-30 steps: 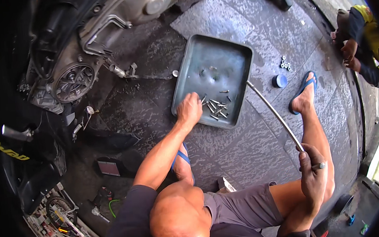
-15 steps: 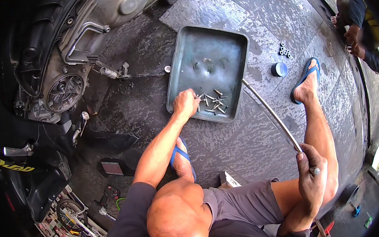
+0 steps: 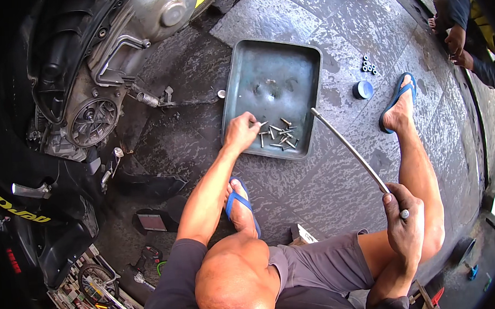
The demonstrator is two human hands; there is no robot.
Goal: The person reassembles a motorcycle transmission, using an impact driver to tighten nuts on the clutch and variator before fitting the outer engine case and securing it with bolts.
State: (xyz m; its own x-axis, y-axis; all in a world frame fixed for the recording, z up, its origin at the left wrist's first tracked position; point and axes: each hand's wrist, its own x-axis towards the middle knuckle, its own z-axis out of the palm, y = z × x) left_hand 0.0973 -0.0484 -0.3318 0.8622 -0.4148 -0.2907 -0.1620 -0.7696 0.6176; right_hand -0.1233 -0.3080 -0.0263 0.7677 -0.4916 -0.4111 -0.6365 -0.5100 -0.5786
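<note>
My left hand [image 3: 241, 134] reaches over the lower left of a dark, shallow tray [image 3: 287, 61]. Its thumb and fingers are pinched on a small silver bolt [image 3: 263, 123], which sticks out to the right. Several loose bolts [image 3: 287, 139] lie scattered on the tray floor beside it. At the right, above my bent leg, my right hand [image 3: 404, 218] is wrapped round a long metal rod [image 3: 350, 150]. The rod slants up and left, and its socket-like tip is beside or over the tray's right rim. A rounded metal end shows at my fist.
A partly dismantled motorbike [image 3: 95, 121] fills the left side, its side stand [image 3: 193, 102] reaching toward the tray. Right of the tray are a blue round tin [image 3: 362, 89] and several small rings [image 3: 369, 66]. A cordless drill [image 3: 149, 257] lies lower left. Another person's hands [image 3: 457, 45] show upper right.
My left hand has lifted slightly and the bolt at its fingertips now shows clearly. The rod's tip has shifted a little left and down. My view has moved slightly.
</note>
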